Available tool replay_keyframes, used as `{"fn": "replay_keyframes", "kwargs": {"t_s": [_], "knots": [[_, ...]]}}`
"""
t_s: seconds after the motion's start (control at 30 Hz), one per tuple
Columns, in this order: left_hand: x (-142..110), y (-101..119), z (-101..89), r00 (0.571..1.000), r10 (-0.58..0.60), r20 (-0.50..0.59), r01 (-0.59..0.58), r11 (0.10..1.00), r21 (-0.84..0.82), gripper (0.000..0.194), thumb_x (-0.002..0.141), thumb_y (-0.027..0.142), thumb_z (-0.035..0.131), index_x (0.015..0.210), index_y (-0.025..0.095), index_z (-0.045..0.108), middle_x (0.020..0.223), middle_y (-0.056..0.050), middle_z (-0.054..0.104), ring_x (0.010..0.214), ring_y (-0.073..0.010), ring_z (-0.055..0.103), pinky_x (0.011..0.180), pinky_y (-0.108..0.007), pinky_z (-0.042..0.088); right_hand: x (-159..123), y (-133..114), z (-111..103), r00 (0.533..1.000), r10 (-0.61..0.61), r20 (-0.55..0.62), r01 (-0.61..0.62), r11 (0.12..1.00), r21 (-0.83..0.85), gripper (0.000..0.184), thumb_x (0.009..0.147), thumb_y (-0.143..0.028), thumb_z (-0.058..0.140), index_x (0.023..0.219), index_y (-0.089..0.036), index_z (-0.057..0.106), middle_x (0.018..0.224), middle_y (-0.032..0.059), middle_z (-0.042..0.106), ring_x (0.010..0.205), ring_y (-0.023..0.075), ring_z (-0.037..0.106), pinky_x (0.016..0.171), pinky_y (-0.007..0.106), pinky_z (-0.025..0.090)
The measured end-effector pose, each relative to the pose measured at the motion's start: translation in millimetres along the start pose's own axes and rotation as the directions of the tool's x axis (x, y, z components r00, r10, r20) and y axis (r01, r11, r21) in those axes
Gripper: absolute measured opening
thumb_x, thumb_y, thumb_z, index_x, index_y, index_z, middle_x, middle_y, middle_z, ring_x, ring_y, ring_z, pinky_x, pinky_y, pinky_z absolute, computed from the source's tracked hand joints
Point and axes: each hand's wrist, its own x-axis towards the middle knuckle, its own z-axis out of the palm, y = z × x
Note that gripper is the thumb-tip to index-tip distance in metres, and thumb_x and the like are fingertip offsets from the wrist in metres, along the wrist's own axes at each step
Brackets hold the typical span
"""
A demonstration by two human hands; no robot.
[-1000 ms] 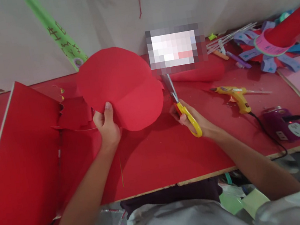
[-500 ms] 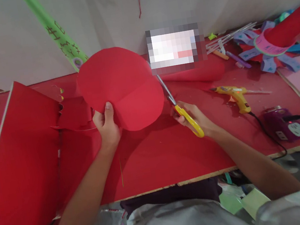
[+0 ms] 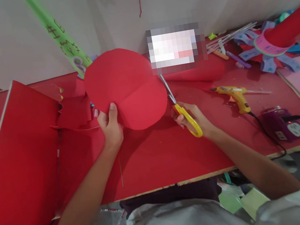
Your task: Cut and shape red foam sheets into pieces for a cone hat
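A round red sheet of paper (image 3: 125, 87) is held up above the table, its outline slightly uneven. My left hand (image 3: 112, 126) pinches its lower left edge, thumb on top and fingers behind. My right hand (image 3: 192, 115) grips yellow-handled scissors (image 3: 187, 117), fingers through the loops. The metal blades point up and away along the right rim of the paper. Whether the blades touch the paper I cannot tell.
A yellow glue gun (image 3: 233, 96) lies on the red table (image 3: 161, 164), wired to a purple power box (image 3: 281, 125). A big red board (image 3: 23, 164) leans at left. A green tube (image 3: 53, 32) stands behind; a red tube (image 3: 293, 27) with paper strips is at right.
The red paper has shifted slightly to the right with my left hand, closer to the scissors. My right hand and the scissors have barely moved.
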Motion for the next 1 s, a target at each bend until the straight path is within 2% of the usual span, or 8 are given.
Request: {"fn": "replay_keyframes", "kwargs": {"t_s": [0.1,0.37,0.6,0.8,1.0], "knots": [[-4,2,5.9,0.997,-0.007,-0.082,0.005,1.000,-0.028,0.050,0.086,0.069,0.082,0.112,0.026,0.079,0.122,-0.008,0.080,0.130,-0.0288,0.073,0.118,-0.045,0.057,0,8,2,1.000,0.001,-0.014,-0.001,1.000,0.030,0.070,0.088,-0.093,0.058,0.085,-0.023,0.057,0.066,-0.0040,0.047,0.054,0.0121,0.042,0.050,0.031,0.032],[-2,2,7.0,0.995,0.016,-0.096,-0.018,1.000,-0.019,0.049,0.085,0.069,0.082,0.109,0.026,0.080,0.118,-0.007,0.081,0.127,-0.0280,0.074,0.117,-0.044,0.058,-1,1,0,1.000,0.012,-0.004,-0.011,1.000,0.028,0.071,0.087,-0.094,0.059,0.083,-0.024,0.053,0.069,-0.0033,0.046,0.057,0.0130,0.041,0.052,0.033,0.031],[-2,5,5.9,0.997,0.004,-0.072,-0.006,1.000,-0.026,0.046,0.087,0.067,0.081,0.110,0.027,0.080,0.121,-0.006,0.081,0.128,-0.0282,0.074,0.117,-0.045,0.058,-3,13,2,0.997,-0.055,0.050,0.053,0.998,0.044,0.070,0.092,-0.095,0.047,0.104,-0.025,0.054,0.082,-0.0025,0.049,0.065,0.0144,0.041,0.059,0.033,0.036],[-1,1,5.6,0.996,0.007,-0.091,-0.012,0.998,-0.058,0.046,0.087,0.067,0.082,0.110,0.027,0.079,0.121,-0.006,0.081,0.129,-0.0276,0.074,0.119,-0.045,0.057,-1,2,0,0.999,-0.036,0.039,0.035,0.999,0.020,0.073,0.088,-0.098,0.048,0.093,-0.025,0.049,0.080,-0.0027,0.046,0.066,0.0143,0.039,0.060,0.033,0.033],[-2,3,6.9,0.996,-0.001,-0.085,-0.004,0.998,-0.059,0.051,0.086,0.070,0.081,0.115,0.028,0.079,0.121,-0.005,0.081,0.131,-0.0269,0.073,0.120,-0.043,0.057,-1,-8,0,0.999,-0.010,0.052,0.010,1.000,-0.016,0.073,0.087,-0.098,0.052,0.093,-0.024,0.050,0.082,-0.0021,0.046,0.068,0.0148,0.036,0.061,0.034,0.031]]}}
